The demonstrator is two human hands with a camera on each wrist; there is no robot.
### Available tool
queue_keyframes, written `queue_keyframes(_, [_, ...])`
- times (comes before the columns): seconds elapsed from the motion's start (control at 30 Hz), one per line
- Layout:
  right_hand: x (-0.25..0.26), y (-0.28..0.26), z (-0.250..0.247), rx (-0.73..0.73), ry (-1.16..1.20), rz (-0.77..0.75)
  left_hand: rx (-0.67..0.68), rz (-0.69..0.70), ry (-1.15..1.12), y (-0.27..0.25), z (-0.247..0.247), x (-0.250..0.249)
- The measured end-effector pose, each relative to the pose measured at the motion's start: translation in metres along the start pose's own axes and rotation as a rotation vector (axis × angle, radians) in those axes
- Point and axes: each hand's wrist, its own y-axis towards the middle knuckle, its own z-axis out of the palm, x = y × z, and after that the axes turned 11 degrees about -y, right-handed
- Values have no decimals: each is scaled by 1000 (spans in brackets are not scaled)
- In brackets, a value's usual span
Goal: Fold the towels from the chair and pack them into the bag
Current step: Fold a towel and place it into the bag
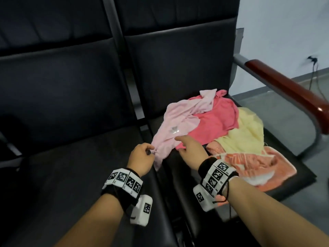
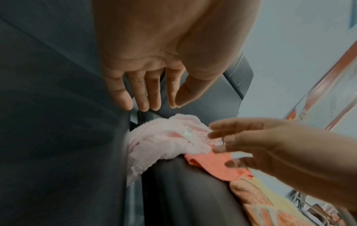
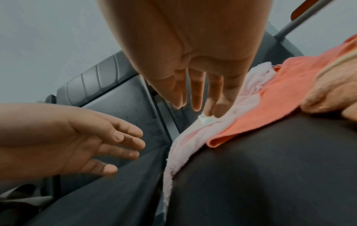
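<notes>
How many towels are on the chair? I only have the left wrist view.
Observer: Four in the head view: pale pink towel, deep pink towel, yellow towel, orange patterned towel.
Operator: What is the right hand doing?
Observer: In the right wrist view, the right hand rests straight fingertips on the pale pink towel, beside its white label.
Operator: Which towel is on top?
Observer: The pale pink towel drapes over the deep pink towel.

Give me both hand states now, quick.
Left hand: open, straight, just short of the pale pink towel, holding nothing.
Right hand: open, touching the same towel.
</notes>
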Motion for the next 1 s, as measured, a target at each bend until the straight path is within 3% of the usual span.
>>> queue_keyframes(0.13, [-1,48,14,54,-103,-86,22,-55,-1,24,18,14])
queue_keyframes(0.33, [-1,84,32,104,-440,-57,77,-19,82,45,32,24])
queue_keyframes(0.53, [-8,86,21,26,-367,-112,43,19,141,54,38,23])
queue_keyframes(0.63, [-15,66,3,-81,-242,-154,-57,88,82,48,34,17])
queue_keyframes(0.73, [-21,38,-15,-143,-185,-154,-271,153,-79,36,20,1])
queue_keyframes(0.83, [-22,6,-32,-168,-123,-124,-370,177,-260,18,-4,-22])
queue_keyframes(1.0, [22,-57,-41,211,-254,-321,-360,313,-461,-40,-53,-68])
